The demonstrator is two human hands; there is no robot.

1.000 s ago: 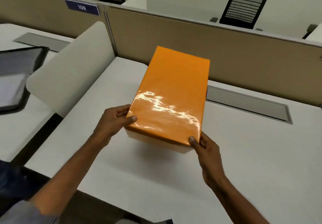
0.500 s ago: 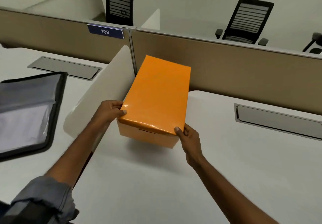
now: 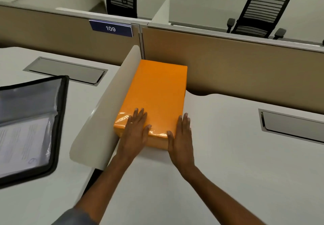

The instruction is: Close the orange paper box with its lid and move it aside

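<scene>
— Where does the orange paper box (image 3: 156, 98) sit?

— On the smooth white desk (image 3: 228, 154), lid (image 3: 157, 91) on, pushed into the corner: its left side just beside the curved white divider (image 3: 105, 116), its far end near the tan fabric partition (image 3: 236, 70). It is a long rectangular block with a glossy wrap that catches the light at the near edge.

— And the hands?

— Both flat, fingers straight, gripping nothing. The left hand (image 3: 135, 133) lies palm-down over the near left corner of the lid; the right hand (image 3: 180, 140) presses flat against the near right corner.

— Anything else?

— A black-edged folder (image 3: 57, 119) with clear plastic sleeves and printed pages lies open on the neighbouring desk, well apart.
</scene>
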